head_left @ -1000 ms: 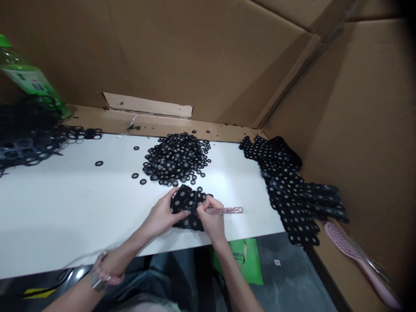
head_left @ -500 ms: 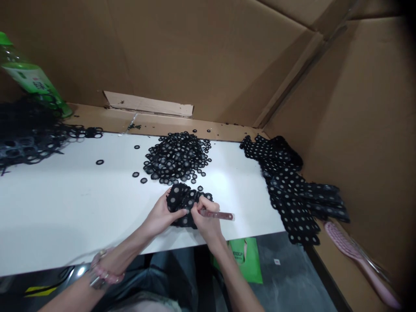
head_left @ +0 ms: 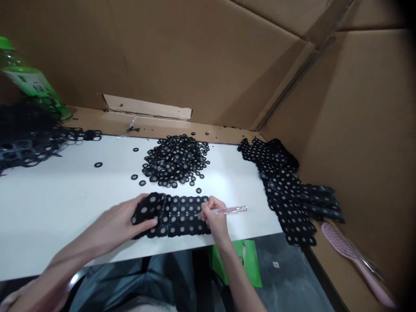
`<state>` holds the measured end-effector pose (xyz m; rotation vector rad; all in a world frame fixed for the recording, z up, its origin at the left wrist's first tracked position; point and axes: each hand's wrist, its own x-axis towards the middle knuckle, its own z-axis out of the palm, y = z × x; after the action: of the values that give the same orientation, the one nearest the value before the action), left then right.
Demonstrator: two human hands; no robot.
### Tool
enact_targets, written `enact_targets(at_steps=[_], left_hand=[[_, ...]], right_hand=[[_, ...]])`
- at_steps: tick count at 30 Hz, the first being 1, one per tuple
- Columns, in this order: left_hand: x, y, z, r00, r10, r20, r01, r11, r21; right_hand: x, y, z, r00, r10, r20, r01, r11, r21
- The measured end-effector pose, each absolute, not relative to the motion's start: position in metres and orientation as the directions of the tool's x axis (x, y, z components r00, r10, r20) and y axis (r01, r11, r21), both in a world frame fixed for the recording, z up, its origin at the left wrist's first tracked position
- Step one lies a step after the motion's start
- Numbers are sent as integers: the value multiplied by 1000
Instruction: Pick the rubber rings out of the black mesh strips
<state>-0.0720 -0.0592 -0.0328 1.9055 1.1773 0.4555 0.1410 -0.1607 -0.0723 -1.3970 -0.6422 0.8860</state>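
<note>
A strip of black lace-like fabric with rows of pale dots [head_left: 183, 214] lies on the white table near its front edge. My left hand [head_left: 130, 219] grips the strip's folded left end, thumb on top and fingers behind. My right hand [head_left: 216, 216] pinches a slim pointed tool [head_left: 232, 210] with a shiny, clear pinkish handle. Its thin tip points left over the strip's dots, and whether it touches the fabric I cannot tell. Just behind the strip is a heap of small black rings with pale centres [head_left: 175, 160].
Black dotted strips [head_left: 286, 190] are piled at the table's right edge. A tangled black net [head_left: 29, 134] and a green bottle [head_left: 35, 82] stand left. Cardboard walls [head_left: 182, 52] enclose the back and right. A pink hairbrush [head_left: 354, 260] lies right, and a green bag [head_left: 250, 264] is below.
The bunched strip is now spread flat across the table. My left hand has moved left with its folded end; my right hand has shifted slightly right, the tool's handle tilting upward.
</note>
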Motion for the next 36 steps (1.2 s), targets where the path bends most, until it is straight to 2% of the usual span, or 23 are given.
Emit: enact_targets(at_steps=[2,3,4,7,10,13,19,27,36], left_hand=[[-70,-60,-19,518,855,12,709,-437,553],[-64,-62,-14,577,815,61,717,-541,439],[-53,-65,-11,636,764,107,685,-623,377],[-15,-74,-19,807,586,71,537,-779,324],[13,-75,-37,834,551,-3,526,-794,304],[21,-68,-44,835,545,-74,538,-779,322],[25,-57,-46,849,474,-232,526,-728,439],[24,-55,-65,887,408,-215,445,-632,634],[23,-53,-66,872,427,-241,469,-583,663]], right_hand=[[141,-161,-72,543,833,-108,-115,-54,-992],[142,-162,-73,547,832,-96,-84,-60,-995],[143,-162,-74,551,831,-81,-45,-67,-997],[145,-163,-79,544,838,-49,39,-83,-996],[146,-163,-84,541,840,-41,55,-84,-995],[146,-163,-86,542,840,-9,119,-87,-989],[147,-165,-84,529,845,75,254,-74,-964],[146,-166,-81,520,843,138,368,-75,-927],[143,-165,-78,482,859,172,473,-90,-877]])
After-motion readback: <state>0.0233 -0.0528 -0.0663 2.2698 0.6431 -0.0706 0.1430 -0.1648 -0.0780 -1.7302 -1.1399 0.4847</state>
